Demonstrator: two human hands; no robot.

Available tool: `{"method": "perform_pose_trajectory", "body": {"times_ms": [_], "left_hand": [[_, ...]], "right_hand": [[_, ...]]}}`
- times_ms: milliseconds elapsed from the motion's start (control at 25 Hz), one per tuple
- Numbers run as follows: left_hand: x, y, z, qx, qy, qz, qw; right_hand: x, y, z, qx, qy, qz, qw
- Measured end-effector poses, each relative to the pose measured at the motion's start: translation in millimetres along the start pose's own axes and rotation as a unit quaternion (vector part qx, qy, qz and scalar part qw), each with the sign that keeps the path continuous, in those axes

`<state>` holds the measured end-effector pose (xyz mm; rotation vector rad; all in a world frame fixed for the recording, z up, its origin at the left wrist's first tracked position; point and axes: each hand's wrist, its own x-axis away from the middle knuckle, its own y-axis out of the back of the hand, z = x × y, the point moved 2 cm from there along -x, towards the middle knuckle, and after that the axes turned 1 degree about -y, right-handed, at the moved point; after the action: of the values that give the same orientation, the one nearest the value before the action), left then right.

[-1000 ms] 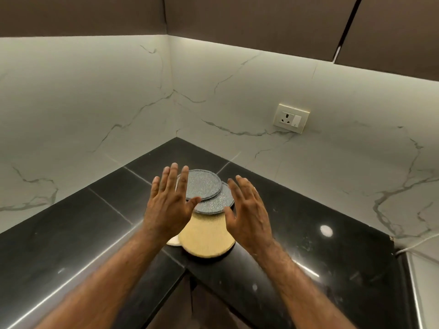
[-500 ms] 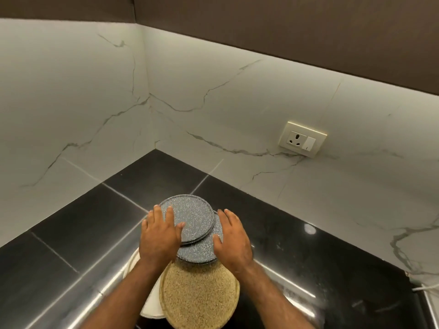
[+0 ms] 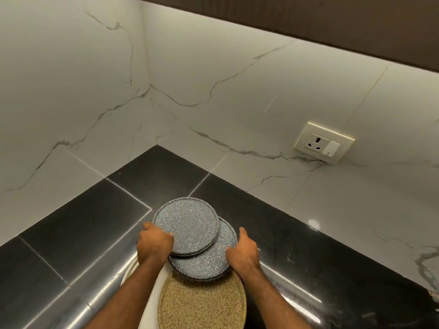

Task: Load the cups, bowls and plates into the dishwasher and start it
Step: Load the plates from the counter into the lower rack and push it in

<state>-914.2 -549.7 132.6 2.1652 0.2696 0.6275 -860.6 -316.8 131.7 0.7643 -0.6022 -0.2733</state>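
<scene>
Head view, lower centre of the frame: a stack of plates sits on the black tabletop [image 3: 71, 233] near its inside corner. The upper grey plate [image 3: 187, 224], speckled and with a low raised rim, lies flat and offset toward the upper left on the lower grey plate [image 3: 206, 262] of the same pattern, so that the lower one shows as a crescent on the right and bottom. The lower grey plate overlaps the top edge of a tan speckled plate [image 3: 202, 302], which runs out of the bottom of the frame. A white plate [image 3: 148, 302] shows partly beneath the tan one on its left; how far it extends cannot be told. The hands are apart, one on each side of the grey pair. The left hand [image 3: 154, 243] grips the left rim of the upper grey plate, thumb on the top face, fingers curled over the edge. The right hand [image 3: 242, 254] grips the right rim of the lower grey plate, thumb on the speckled face, index finger lying along the rim. Whether either plate is off the one below cannot be told. Behind, white marble wall [image 3: 213, 91] with grey veins meets in a corner at upper left – a socket plate [image 3: 324, 143] with one switch sits at right, and a dark cabinet [image 3: 308, 20] crosses the top.
</scene>
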Motion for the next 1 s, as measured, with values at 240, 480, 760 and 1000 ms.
{"method": "perform_pose_trajectory", "body": {"times_ms": [240,480,760,1000], "left_hand": [[-26,3,-1,0.113,0.134,0.015,0.984],[-25,8,-4,0.4,0.19,0.058,0.895],[49,59,-22,0.484,0.106,0.115,0.861],[147,95,-26,0.468,-0.015,0.096,0.878]], "right_hand": [[-23,7,-12,-0.249,-0.114,0.05,0.961],[-23,10,-12,-0.417,-0.181,0.138,0.88],[23,48,-21,-0.493,-0.134,0.164,0.844],[104,108,-36,-0.402,0.011,0.099,0.91]]}}
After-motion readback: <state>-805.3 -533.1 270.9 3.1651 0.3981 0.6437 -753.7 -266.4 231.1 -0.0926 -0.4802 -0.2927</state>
